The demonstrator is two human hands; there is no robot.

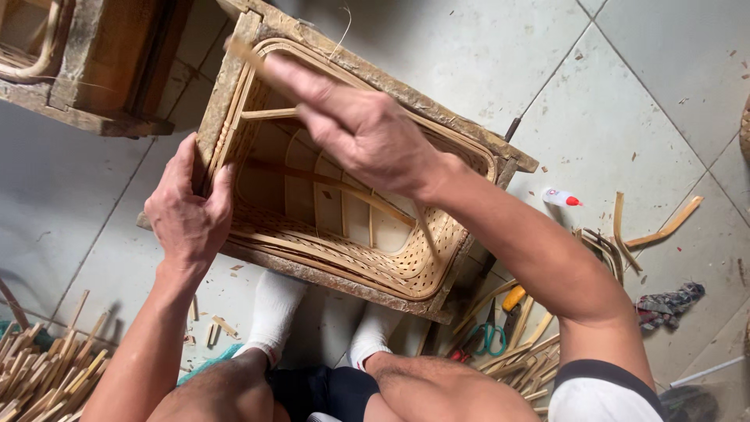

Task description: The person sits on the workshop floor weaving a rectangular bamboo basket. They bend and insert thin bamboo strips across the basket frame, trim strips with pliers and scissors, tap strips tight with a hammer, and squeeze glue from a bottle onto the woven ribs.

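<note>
One woven basket [344,227] sits inside one rough wooden frame [234,86] on the tiled floor [641,117], open side up, its long axis running from upper left to lower right, just above two white-socked feet [273,312]. The left hand [187,215] clamps the frame's left end, fingers curled over the edge. The right hand [359,129] lies across the rim, fingers pinching one thin strip [250,56] that points to the upper left.
</note>
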